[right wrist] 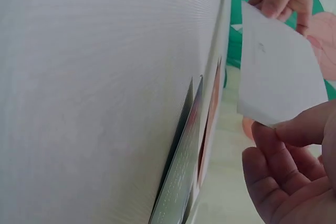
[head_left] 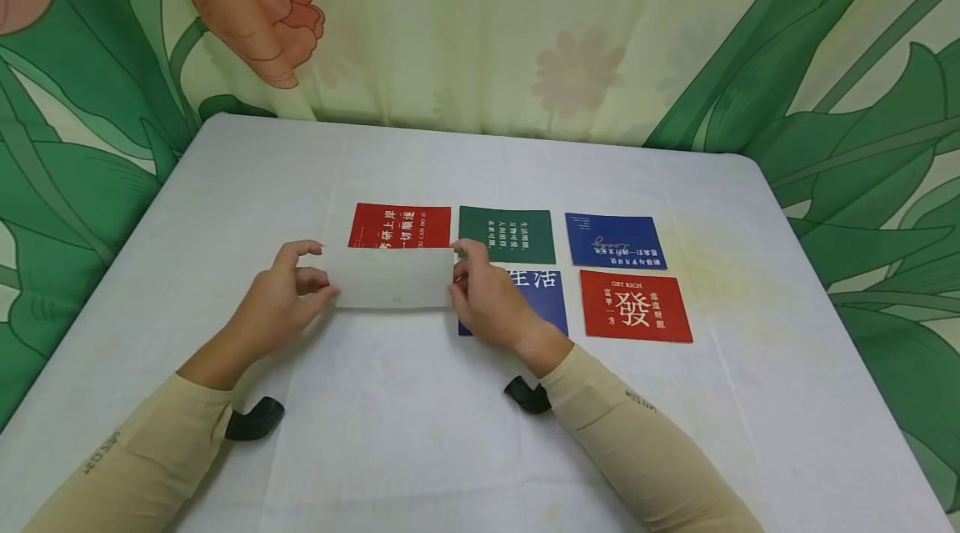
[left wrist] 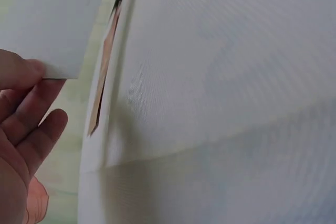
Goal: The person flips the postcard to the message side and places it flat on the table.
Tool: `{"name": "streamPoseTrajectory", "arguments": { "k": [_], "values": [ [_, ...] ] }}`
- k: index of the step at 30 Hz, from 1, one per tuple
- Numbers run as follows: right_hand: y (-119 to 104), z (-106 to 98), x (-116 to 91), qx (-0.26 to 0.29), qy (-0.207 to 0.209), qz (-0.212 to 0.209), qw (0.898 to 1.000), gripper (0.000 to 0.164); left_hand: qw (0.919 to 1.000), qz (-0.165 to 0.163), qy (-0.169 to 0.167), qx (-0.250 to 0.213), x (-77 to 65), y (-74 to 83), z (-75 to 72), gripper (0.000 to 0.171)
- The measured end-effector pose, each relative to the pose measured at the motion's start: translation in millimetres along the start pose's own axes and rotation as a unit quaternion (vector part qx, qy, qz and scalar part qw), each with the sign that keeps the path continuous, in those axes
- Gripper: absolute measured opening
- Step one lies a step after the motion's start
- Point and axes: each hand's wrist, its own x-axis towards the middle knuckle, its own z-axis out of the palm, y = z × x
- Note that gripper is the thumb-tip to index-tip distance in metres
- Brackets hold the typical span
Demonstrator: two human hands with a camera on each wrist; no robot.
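Between both hands is a card [head_left: 390, 279] with its plain whitish side toward the head camera and a tiny mark near its lower edge. My left hand [head_left: 273, 304] pinches its left end between thumb and fingers; the left wrist view shows the thumb [left wrist: 23, 71] flat on the card's corner. At the other end my right hand [head_left: 495, 308] pinches the card's edge. The card is raised off the table in the right wrist view. In the head view it overlaps the near part of a red card [head_left: 401, 220], and my right hand covers part of a blue card [head_left: 543, 304].
A green card [head_left: 517, 237] lies beside the red one in the back row, then a dark blue card [head_left: 615, 241]. In front of that lies another red card [head_left: 633, 304] with a large character. All rest on a white-covered table [head_left: 360, 433] before a leaf-patterned curtain [head_left: 480, 32].
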Motion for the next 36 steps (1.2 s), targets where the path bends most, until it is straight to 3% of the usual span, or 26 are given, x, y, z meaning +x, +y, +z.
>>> {"name": "streamPoseTrajectory", "arguments": {
  "k": [3,6,11,15,21,30,36],
  "values": [
    [-0.1,0.8,0.3,0.030,0.008,0.017,0.999,0.048,0.9993,-0.002,0.015,-0.034,-0.5,1.3,0.2,0.054],
    [-0.5,1.0,0.4,0.042,0.023,0.017,0.999,0.045,0.9978,0.020,0.030,-0.055,-0.8,1.5,2.1,0.051],
    [-0.2,1.7,0.2,0.016,0.059,-0.025,0.998,0.035,0.9951,0.079,0.058,-0.017,-0.4,1.2,2.9,0.048],
    [-0.6,1.5,-0.1,0.004,0.061,-0.031,0.998,0.034,0.9923,0.100,0.071,0.014,0.3,1.1,-0.1,0.048],
    [-4.8,0.1,1.8,-0.021,0.043,0.003,0.999,0.036,0.9951,0.076,0.059,0.023,1.2,1.4,-2.4,0.046],
    [-9.1,0.6,7.0,-0.005,-0.004,0.088,0.996,0.041,0.9996,0.020,0.004,0.019,2.2,1.8,-4.3,0.045],
    [-8.7,1.4,8.6,-0.017,-0.042,0.120,0.992,0.043,0.9987,-0.011,-0.027,0.041,3.7,0.5,-2.1,0.043]
  ]
}}
